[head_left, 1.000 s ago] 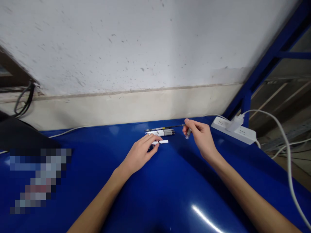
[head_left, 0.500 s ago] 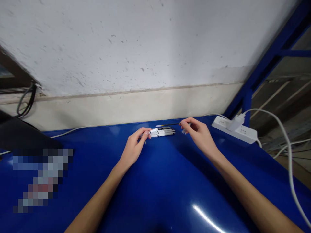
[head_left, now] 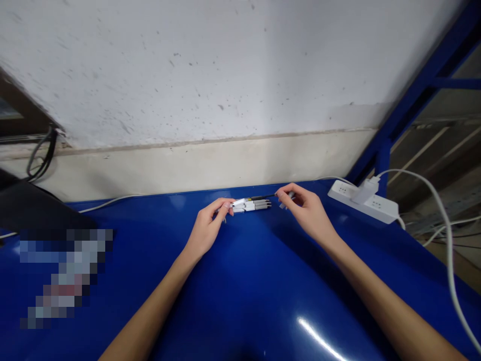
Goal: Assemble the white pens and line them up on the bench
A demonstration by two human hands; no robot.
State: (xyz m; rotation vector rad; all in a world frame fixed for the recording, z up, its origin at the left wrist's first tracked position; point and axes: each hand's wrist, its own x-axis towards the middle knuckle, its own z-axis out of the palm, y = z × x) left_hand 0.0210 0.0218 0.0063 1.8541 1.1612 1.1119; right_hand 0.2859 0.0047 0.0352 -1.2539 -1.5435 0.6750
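My left hand [head_left: 206, 225] is closed at the left, thumb and fingers pinching a white pen barrel [head_left: 238, 202]. My right hand [head_left: 308, 206] pinches the back of a thin dark pen refill [head_left: 267, 196]. The refill's left end lines up with the open end of the barrel; whether it lies inside cannot be made out. A small greyish piece [head_left: 282, 205] shows under my right fingers, too small to name. Several white pens with grey grips [head_left: 260, 206] lie side by side on the blue table [head_left: 233, 281], just below the barrel and refill.
A white power strip [head_left: 347, 199] with a plugged-in charger [head_left: 366, 189] lies at the right, its white cable [head_left: 447, 240] looping down. A dark object [head_left: 41, 208] stands at the left, behind a blurred-out patch. The wall [head_left: 210, 165] borders the table's back.
My right hand has moved slightly left, bringing the refill down and left from above the pens to the barrel's end. My left hand has hardly moved.
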